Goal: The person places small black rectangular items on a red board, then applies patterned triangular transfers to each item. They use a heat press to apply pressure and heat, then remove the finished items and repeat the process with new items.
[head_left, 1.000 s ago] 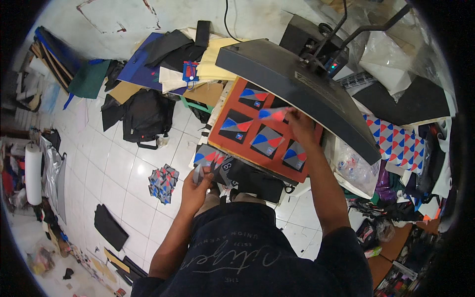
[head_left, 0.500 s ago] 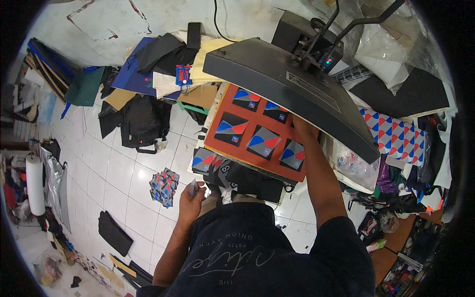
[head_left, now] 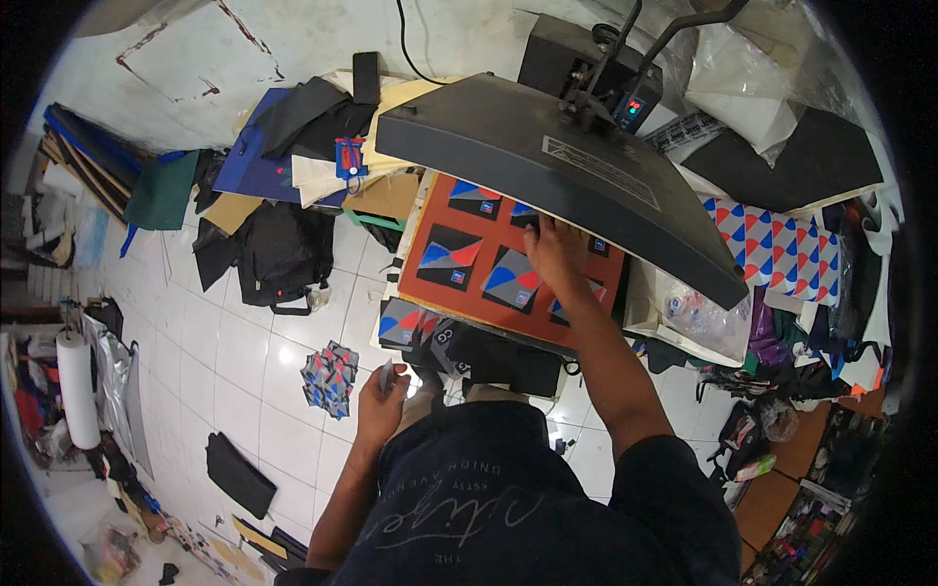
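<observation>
My right hand (head_left: 561,256) reaches over the orange-brown pad (head_left: 418,285) of a heat press, fingers apart and pointing down at a printed piece (head_left: 524,217) in the far row. It partly hides that piece. Black-and-grey pieces with blue and red shapes lie in rows on the pad, among them one at the near left (head_left: 449,258) and one in the near middle (head_left: 510,279). Above them the press's dark upper plate (head_left: 557,181) is raised and tilted, covering part of the far row. Low at the left, my left hand (head_left: 379,398) pinches a small grey piece (head_left: 387,375).
A heap of similar printed pieces (head_left: 330,379) lies on the white tiled floor. Black fabric (head_left: 503,363) and more printed pieces (head_left: 399,322) sit along the press's near edge. A black backpack (head_left: 285,249) stands left, and a patterned sheet (head_left: 777,249) lies right of the press.
My right hand has moved left across the pad, from its right side under the raised plate to the middle of the far row. My left hand still holds the grey piece. The view has shifted slightly.
</observation>
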Action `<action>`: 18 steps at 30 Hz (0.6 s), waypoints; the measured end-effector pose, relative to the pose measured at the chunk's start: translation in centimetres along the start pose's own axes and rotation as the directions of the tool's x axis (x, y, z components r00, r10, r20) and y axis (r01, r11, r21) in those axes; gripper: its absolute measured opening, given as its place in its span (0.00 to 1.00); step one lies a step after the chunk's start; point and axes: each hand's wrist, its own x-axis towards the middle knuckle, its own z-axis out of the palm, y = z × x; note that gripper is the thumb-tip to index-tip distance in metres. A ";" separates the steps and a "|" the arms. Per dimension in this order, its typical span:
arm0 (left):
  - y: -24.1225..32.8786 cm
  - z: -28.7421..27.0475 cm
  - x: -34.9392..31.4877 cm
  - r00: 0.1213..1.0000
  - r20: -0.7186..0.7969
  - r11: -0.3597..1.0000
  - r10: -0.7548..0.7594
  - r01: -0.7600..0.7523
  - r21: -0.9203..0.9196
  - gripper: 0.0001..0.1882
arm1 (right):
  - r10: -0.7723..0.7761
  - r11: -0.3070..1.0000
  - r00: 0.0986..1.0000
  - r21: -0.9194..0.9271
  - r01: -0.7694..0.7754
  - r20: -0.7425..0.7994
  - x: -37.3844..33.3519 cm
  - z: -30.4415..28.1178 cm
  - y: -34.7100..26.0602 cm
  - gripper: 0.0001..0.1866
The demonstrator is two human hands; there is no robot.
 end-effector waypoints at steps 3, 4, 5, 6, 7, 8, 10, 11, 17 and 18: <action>-0.1 -0.1 -0.2 1.000 0.007 0.999 -0.007 0.006 0.042 0.14 | -0.013 1.000 0.999 -0.024 0.012 -0.038 -0.5 0.4 -0.1 0.30; -0.8 -0.2 -0.2 1.000 0.005 0.999 -0.001 0.000 0.037 0.14 | -0.009 1.000 0.999 -0.007 0.009 -0.035 -0.6 0.4 -0.2 0.30; -1.2 -0.2 -0.2 1.000 0.003 0.999 0.005 -0.005 0.033 0.14 | -0.006 1.000 0.999 0.010 0.006 -0.033 -0.7 0.3 -0.2 0.30; -1.3 -0.3 -0.3 1.000 0.003 1.000 0.009 -0.009 0.024 0.14 | 0.007 1.000 1.000 0.027 -0.006 -0.025 -0.7 0.2 -0.3 0.29; -1.3 -0.3 -0.4 1.000 0.003 1.000 0.013 -0.013 0.015 0.14 | 0.018 0.999 1.000 0.045 -0.018 -0.016 -0.6 0.1 -0.5 0.29; -1.3 -0.3 -0.4 1.000 0.009 1.000 0.016 -0.016 0.005 0.14 | 0.035 0.998 0.999 0.058 -0.034 -0.007 -0.7 0.0 -0.4 0.29; -1.3 -0.4 -0.3 1.000 0.014 0.999 0.024 -0.024 0.038 0.14 | 0.019 0.999 0.999 0.037 -0.017 -0.047 -0.6 0.7 0.1 0.29; -1.3 -0.4 -0.4 1.000 0.013 0.998 0.026 -0.027 0.055 0.14 | 0.008 1.000 0.998 0.027 -0.006 -0.066 -0.6 0.8 0.1 0.29; -1.8 -0.5 -0.4 0.998 0.014 0.997 0.063 -0.064 0.041 0.13 | 0.019 1.000 0.999 0.002 -0.019 -0.026 -0.3 1.1 0.1 0.29; -1.6 -0.4 -0.4 0.998 0.010 0.998 0.057 -0.057 0.039 0.14 | 0.021 1.000 0.999 0.013 -0.020 -0.033 -0.3 1.1 0.2 0.29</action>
